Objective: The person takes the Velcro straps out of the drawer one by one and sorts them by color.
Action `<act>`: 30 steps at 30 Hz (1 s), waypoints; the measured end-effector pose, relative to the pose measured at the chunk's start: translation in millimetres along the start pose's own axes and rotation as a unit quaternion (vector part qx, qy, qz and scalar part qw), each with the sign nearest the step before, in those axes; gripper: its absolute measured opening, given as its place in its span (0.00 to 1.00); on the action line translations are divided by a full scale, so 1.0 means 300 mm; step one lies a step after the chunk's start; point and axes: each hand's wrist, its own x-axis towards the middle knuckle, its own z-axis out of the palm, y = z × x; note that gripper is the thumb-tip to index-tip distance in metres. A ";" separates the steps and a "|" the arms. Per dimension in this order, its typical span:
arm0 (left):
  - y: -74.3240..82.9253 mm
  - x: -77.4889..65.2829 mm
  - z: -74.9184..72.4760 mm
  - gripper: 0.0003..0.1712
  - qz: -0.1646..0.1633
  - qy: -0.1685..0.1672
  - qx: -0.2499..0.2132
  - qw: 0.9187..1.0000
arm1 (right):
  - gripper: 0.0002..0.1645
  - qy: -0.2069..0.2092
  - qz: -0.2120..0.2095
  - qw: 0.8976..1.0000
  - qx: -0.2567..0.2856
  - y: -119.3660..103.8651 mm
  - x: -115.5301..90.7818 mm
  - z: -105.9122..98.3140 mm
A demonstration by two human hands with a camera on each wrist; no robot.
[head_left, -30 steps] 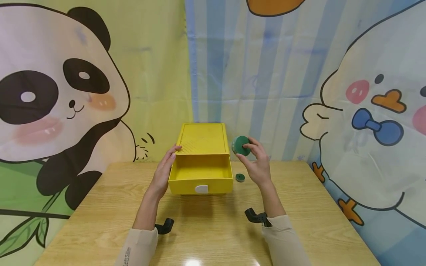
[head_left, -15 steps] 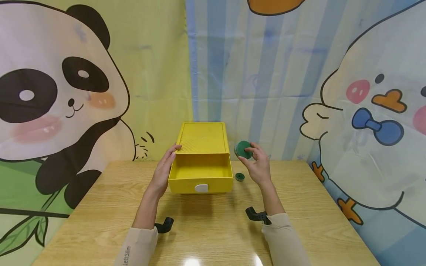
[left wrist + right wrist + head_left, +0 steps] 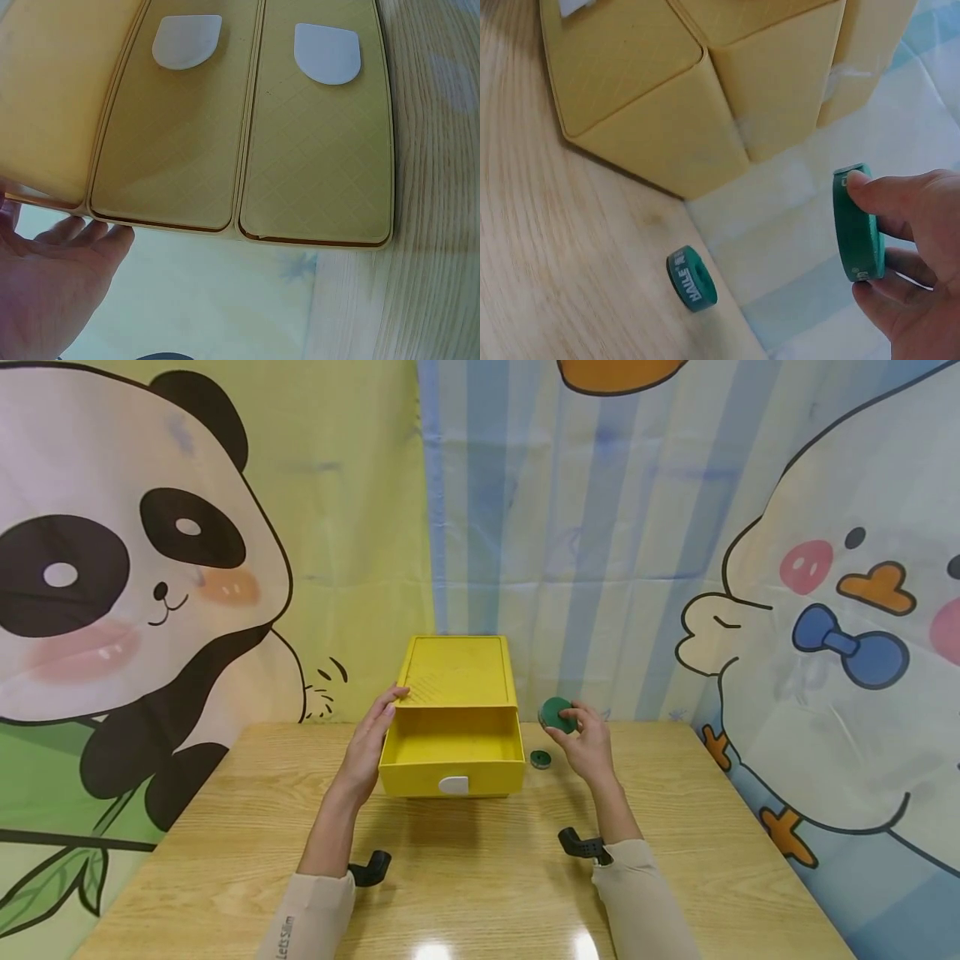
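A yellow drawer cabinet (image 3: 457,670) stands on the table with its top drawer (image 3: 408,781) pulled out; nothing lies inside the drawer. My left hand (image 3: 363,758) rests against the cabinet's left side, fingertips at the top edge. Two lower drawers with white tabs show beside this hand in the left wrist view. Right of the cabinet, my right hand (image 3: 590,750) pinches a large green tape spool (image 3: 857,225) by its rim, between thumb and fingers, above the table. A smaller green tape spool (image 3: 692,279), lettered HAILE, lies on the table below it.
The light wooden table (image 3: 480,877) ends at a cloth backdrop (image 3: 517,527) right behind the cabinet. Panda and chick cartoons cover the backdrop on either side. A black bracket is strapped at each wrist.
My right hand has lowered the large green tape spool and shifted it slightly to the right. The left hand, cabinet and small spool stay where they were.
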 end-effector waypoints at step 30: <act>0.005 -0.001 0.002 0.30 0.003 0.001 0.004 1.000 | 0.28 -0.057 0.159 0.983 -0.068 0.142 -0.038 -0.004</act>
